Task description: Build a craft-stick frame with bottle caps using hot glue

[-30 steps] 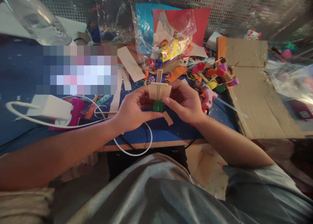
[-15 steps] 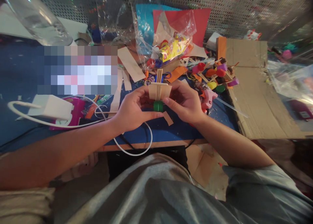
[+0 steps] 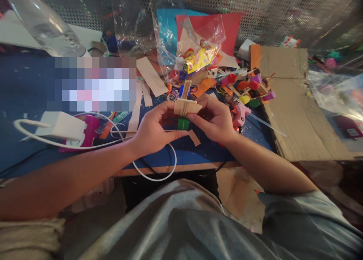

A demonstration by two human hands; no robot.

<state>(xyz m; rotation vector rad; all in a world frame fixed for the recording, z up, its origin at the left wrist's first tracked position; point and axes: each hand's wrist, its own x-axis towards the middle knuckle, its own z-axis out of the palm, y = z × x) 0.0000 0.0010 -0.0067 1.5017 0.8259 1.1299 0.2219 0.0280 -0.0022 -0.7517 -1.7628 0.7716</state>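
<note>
Tilted from its nearly upright stance of a second ago, the stick-and-card model (image 3: pixel 187 108) now leans with its upper end toward the right, and its card shows a pointed right corner. Both hands grasp it between them over the blue desk (image 3: pixel 195 154), near the front edge. Left hand (image 3: pixel 153 129) fingers curl behind the card, partly hidden, with the thumb stretched just below the green piece (image 3: pixel 183 124) at the model's lower end; the right hand (image 3: pixel 214 118) sets its thumb at the card's lower right. Just below lies a small card strip (image 3: pixel 194 138). Near the right hand sits a pink device (image 3: pixel 241 114), with flat cardboard (image 3: pixel 306 120) farther right.
</note>
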